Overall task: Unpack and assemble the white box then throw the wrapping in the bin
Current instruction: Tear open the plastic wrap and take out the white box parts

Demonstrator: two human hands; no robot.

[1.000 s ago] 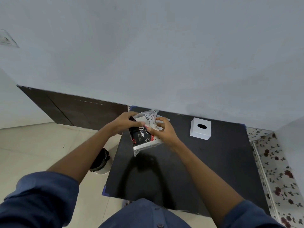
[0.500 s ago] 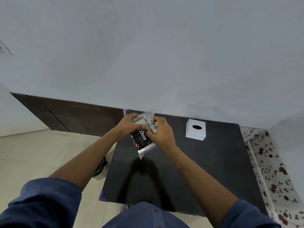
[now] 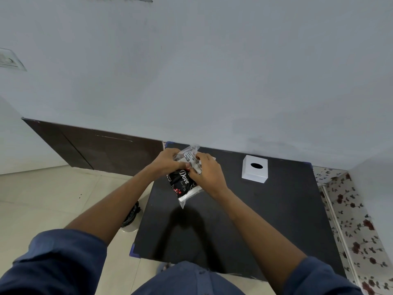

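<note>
A clear plastic packet (image 3: pixel 184 184) with a black printed insert and a white label hangs above the black table (image 3: pixel 265 220), near its far left corner. My left hand (image 3: pixel 168 161) grips the packet's upper left edge. My right hand (image 3: pixel 209 173) pinches its top right part, fingers closed on the plastic. An assembled white box (image 3: pixel 254 171) with an oval hole in its top stands on the table to the right of my hands, apart from them.
A small bin (image 3: pixel 131 218) with a dark liner stands on the tiled floor by the table's left edge, partly behind my left forearm. A grey wall rises behind the table. A flowered cloth (image 3: pixel 353 226) lies along the right side.
The packet has turned from nearly flat to more upright and my hands have drawn closer together at its top. The white box has not moved.
</note>
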